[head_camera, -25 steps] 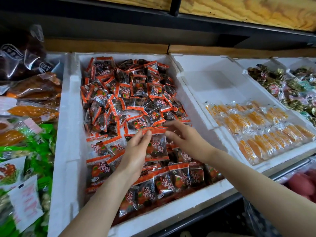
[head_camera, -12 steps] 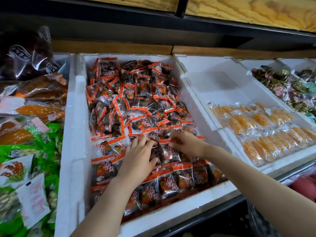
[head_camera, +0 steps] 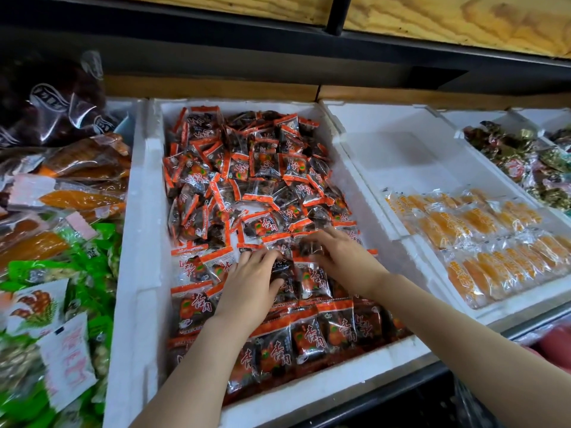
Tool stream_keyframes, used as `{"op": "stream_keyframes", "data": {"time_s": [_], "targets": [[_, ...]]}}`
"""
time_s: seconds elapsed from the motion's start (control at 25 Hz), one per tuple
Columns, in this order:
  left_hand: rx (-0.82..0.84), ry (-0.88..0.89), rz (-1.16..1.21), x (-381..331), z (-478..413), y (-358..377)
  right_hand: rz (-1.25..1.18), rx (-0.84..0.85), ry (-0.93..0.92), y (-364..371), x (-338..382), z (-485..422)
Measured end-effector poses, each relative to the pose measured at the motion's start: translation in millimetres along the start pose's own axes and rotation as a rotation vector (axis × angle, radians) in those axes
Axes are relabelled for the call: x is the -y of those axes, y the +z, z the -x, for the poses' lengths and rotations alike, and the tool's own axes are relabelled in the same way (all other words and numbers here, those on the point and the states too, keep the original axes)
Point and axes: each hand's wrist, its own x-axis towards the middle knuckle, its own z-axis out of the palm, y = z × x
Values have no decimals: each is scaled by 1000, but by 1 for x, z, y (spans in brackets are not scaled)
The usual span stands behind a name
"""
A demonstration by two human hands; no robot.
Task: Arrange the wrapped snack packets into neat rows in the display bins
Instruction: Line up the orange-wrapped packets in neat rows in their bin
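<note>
packets (head_camera: 253,168) lie heaped in the far half of the white bin (head_camera: 142,273), straight ahead of both hands. rows (head_camera: 309,338) fill the near half, long sides running front to back. left hand (head_camera: 250,285) pinches a dark packet (head_camera: 282,268) where heap meets rows. right hand (head_camera: 343,257) curls just beside it, grasp unclear.
</note>
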Motion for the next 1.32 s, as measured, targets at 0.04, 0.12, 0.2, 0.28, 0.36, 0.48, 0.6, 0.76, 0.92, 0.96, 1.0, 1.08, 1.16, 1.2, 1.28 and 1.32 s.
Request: {"op": "stream_keyframes", "data": {"time_s": [0.04,0.12,0.2,0.28,0.36,0.48,0.6,0.76,0.92,0.96,1.0,1.08,1.16,1.2,1.28,1.32], "targets": [[-4,-7,21,0,-1,0,-46,-39,51,-2,0,-6],[-36,-24,38,1,-3,-1,-57,-45,131,-1,-1,-18],[-58,-51,24,3,-5,0,-33,27,183,2,-4,-29],[-57,-99,25,5,-7,2,-44,75,228,6,-7,-37],[-83,-153,75,6,-8,2,-32,98,258,6,-10,-44],[-147,-201,206,7,-9,-3,47,145,268,2,-14,-50],[-206,-219,306,4,-11,-8,14,165,259,-2,-15,-51],[-301,-244,501,2,-13,-13,-118,2,266,-15,-10,-45],[-271,-294,764,-1,-8,-23,-226,-260,285,-39,2,-26],[-255,-307,816,-3,-6,-26,-282,-316,254,-46,8,-18],[-243,-320,857,-5,-3,-29,-316,-360,210,-54,14,-9],[-225,-363,909,-10,4,-35,-277,-417,83,-67,28,10],[-205,-414,983,-22,12,-44,-154,-465,-54,-76,42,29],[-196,-427,1037,-30,15,-48,-97,-494,-108,-78,48,37],[-183,-417,1171,-48,24,-54,-26,-542,-189,-77,58,51],[-183,-388,1259,-60,31,-56,-3,-560,-220,-75,61,59]]}}
